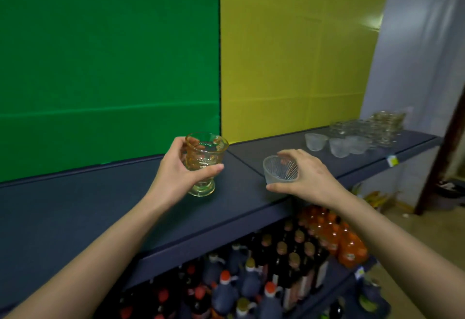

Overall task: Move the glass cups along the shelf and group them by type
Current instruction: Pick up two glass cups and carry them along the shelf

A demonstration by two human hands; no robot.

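Observation:
My left hand (176,170) grips an amber footed glass cup (205,161) with an embossed pattern, held upright, its foot at or just above the dark blue shelf (100,213). My right hand (307,175) holds a small clear ribbed glass bowl-cup (279,169) tilted toward me, near the shelf's front edge. Far right on the shelf stand three small frosted clear cups (337,145), and behind them a cluster of clear glassware (349,127) and stacked amber-tinted glasses (387,124).
Green (108,66) and yellow (297,54) panels back the shelf. Below it, a lower shelf holds several dark bottles (251,281) and orange soda bottles (337,235). A yellow price tag (392,160) hangs on the shelf edge at right.

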